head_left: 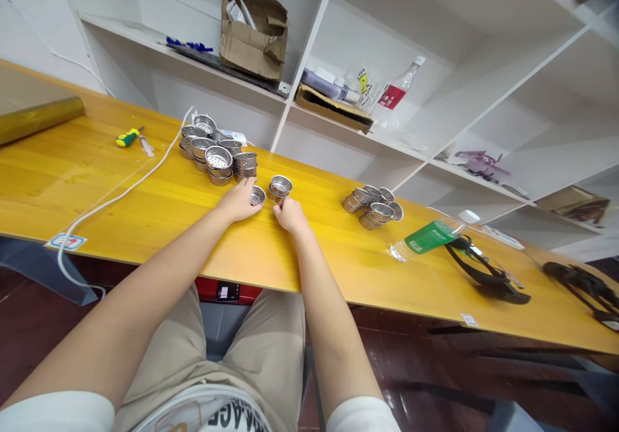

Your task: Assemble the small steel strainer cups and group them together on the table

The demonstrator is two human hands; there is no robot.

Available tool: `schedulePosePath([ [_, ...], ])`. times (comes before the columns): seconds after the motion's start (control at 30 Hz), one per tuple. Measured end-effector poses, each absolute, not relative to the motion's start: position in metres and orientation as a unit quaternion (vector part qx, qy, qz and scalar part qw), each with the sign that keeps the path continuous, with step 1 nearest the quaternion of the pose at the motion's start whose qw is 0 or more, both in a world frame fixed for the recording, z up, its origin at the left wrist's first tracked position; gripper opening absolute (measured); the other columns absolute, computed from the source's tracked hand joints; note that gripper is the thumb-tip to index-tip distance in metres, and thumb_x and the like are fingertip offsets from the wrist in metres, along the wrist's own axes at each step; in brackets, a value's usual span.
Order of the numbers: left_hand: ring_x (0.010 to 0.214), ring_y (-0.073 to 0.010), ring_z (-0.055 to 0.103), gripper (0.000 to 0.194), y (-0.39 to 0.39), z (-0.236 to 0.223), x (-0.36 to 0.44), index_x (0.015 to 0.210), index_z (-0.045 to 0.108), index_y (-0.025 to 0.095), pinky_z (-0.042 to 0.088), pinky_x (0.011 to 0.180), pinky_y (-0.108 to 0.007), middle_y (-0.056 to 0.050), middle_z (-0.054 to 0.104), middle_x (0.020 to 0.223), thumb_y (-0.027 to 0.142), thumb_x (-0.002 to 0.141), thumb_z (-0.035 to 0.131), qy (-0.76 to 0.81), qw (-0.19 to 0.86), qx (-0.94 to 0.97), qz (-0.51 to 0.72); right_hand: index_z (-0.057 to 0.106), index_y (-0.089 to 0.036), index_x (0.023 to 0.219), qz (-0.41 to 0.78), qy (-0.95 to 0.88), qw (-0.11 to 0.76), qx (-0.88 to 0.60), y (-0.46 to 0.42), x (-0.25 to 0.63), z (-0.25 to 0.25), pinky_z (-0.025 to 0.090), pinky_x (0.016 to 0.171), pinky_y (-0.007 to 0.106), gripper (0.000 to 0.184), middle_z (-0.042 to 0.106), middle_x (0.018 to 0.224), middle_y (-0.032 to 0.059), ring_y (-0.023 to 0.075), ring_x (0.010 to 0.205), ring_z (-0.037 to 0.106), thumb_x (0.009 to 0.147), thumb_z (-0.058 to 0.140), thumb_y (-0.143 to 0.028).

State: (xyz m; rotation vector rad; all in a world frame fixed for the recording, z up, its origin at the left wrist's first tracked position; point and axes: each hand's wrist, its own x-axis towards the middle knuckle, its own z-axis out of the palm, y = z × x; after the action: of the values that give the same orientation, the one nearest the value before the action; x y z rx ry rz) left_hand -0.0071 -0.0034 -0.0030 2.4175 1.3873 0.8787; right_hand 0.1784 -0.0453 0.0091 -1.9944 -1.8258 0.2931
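Observation:
My left hand is closed around the side of a small perforated metal cup, its fingers partly hiding it. Just right of it, a short stack of similar perforated metal cups stands upright on the table. My right hand is curled at the lower front of this stack, gripping it near the base; its fingertips are partly hidden. Behind and left of my left hand stands a large cluster of stacked perforated metal cups. A smaller group of them is farther right, some lying tilted.
The wooden table runs along a white shelf unit. A white cable crosses its left side near a yellow-green screwdriver. At right lie a green-labelled bottle and black straps. A phone is below the edge.

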Motion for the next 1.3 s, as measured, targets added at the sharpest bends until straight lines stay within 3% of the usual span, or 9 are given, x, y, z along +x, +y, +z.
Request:
schedulePosePath([
  [0.07, 0.131, -0.0354, 0.059, 0.073, -0.003, -0.003, -0.007, 0.144, 0.045, 0.017, 0.049, 0.109, -0.044, -0.017, 0.057, 0.144, 0.038, 0.080, 0.072, 0.465, 0.112, 0.822, 0.309, 0.063, -0.018, 0.086, 0.164, -0.633, 0.296, -0.696, -0.042, 0.179, 0.009, 0.053, 0.078, 0.030, 0.001, 0.074, 0.090, 0.0086, 0.0197, 0.082, 0.069, 0.087, 0.063, -0.018],
  [0.2, 0.132, -0.0340, 0.058, 0.074, 0.000, -0.004, -0.006, 0.143, 0.045, 0.015, 0.046, 0.113, -0.043, -0.017, 0.059, 0.141, 0.033, 0.077, 0.073, 0.447, 0.103, 0.823, 0.336, 0.061, -0.018, 0.091, 0.349, -0.522, 0.453, -0.632, -0.040, 0.178, 0.014, 0.047, 0.052, 0.022, 0.007, 0.069, 0.082, 0.0002, 0.0086, 0.052, 0.058, 0.086, 0.063, -0.013],
  [0.27, 0.131, -0.0336, 0.058, 0.074, 0.001, -0.004, -0.006, 0.142, 0.045, 0.015, 0.046, 0.113, -0.043, -0.016, 0.060, 0.140, 0.032, 0.076, 0.074, 0.442, 0.102, 0.821, 0.346, 0.061, -0.017, 0.094, 0.420, -0.470, 0.502, -0.592, -0.042, 0.176, 0.018, 0.045, 0.045, 0.019, 0.011, 0.069, 0.081, -0.0004, 0.0069, 0.049, 0.057, 0.086, 0.064, -0.010],
  [0.33, 0.130, -0.0335, 0.058, 0.074, 0.002, -0.004, -0.006, 0.142, 0.045, 0.015, 0.046, 0.113, -0.043, -0.016, 0.061, 0.139, 0.032, 0.076, 0.074, 0.440, 0.103, 0.819, 0.353, 0.061, -0.017, 0.092, 0.463, -0.425, 0.531, -0.569, -0.043, 0.175, 0.022, 0.049, 0.046, 0.019, 0.012, 0.068, 0.078, -0.0009, 0.0070, 0.050, 0.060, 0.085, 0.067, -0.008],
  [0.47, 0.131, -0.0333, 0.056, 0.076, 0.001, -0.004, -0.006, 0.143, 0.045, 0.016, 0.045, 0.114, -0.044, -0.016, 0.060, 0.140, 0.033, 0.076, 0.076, 0.423, 0.106, 0.822, 0.366, 0.060, -0.018, 0.086, 0.503, -0.370, 0.557, -0.546, -0.044, 0.175, 0.026, 0.056, 0.050, 0.022, 0.010, 0.060, 0.068, -0.0041, 0.0082, 0.048, 0.061, 0.089, 0.068, -0.014],
  [0.67, 0.131, -0.0326, 0.057, 0.078, -0.002, -0.003, -0.004, 0.144, 0.043, 0.018, 0.045, 0.113, -0.044, -0.014, 0.061, 0.137, 0.035, 0.075, 0.076, 0.416, 0.123, 0.824, 0.364, 0.055, -0.019, 0.080, 0.553, -0.333, 0.600, -0.472, -0.045, 0.176, 0.032, 0.051, 0.048, 0.019, 0.020, 0.060, 0.067, -0.0046, 0.0072, 0.048, 0.058, 0.097, 0.062, -0.027],
  [0.9, 0.131, -0.0330, 0.057, 0.074, -0.005, -0.001, -0.004, 0.143, 0.045, 0.017, 0.046, 0.112, -0.043, -0.015, 0.060, 0.138, 0.034, 0.077, 0.072, 0.404, 0.113, 0.840, 0.343, 0.054, -0.019, 0.076, 0.596, -0.312, 0.598, -0.437, -0.044, 0.168, 0.030, 0.044, 0.047, 0.018, 0.026, 0.055, 0.057, -0.0053, 0.0072, 0.045, 0.053, 0.101, 0.051, -0.024],
  [1.13, 0.132, -0.0336, 0.056, 0.074, -0.007, 0.000, -0.003, 0.144, 0.045, 0.017, 0.046, 0.112, -0.044, -0.015, 0.061, 0.139, 0.032, 0.076, 0.071, 0.388, 0.112, 0.851, 0.336, 0.052, -0.020, 0.075, 0.596, -0.312, 0.579, -0.461, -0.044, 0.165, 0.028, 0.040, 0.046, 0.017, 0.024, 0.052, 0.054, -0.0075, 0.0058, 0.043, 0.047, 0.096, 0.061, -0.028],
  [1.3, 0.129, -0.0334, 0.056, 0.073, -0.009, 0.001, -0.002, 0.142, 0.047, 0.017, 0.047, 0.111, -0.044, -0.015, 0.062, 0.135, 0.030, 0.075, 0.071, 0.374, 0.111, 0.860, 0.328, 0.050, -0.020, 0.074, 0.610, -0.300, 0.571, -0.460, -0.043, 0.166, 0.027, 0.036, 0.045, 0.017, 0.024, 0.049, 0.052, -0.0079, 0.0055, 0.042, 0.042, 0.097, 0.056, -0.026],
])
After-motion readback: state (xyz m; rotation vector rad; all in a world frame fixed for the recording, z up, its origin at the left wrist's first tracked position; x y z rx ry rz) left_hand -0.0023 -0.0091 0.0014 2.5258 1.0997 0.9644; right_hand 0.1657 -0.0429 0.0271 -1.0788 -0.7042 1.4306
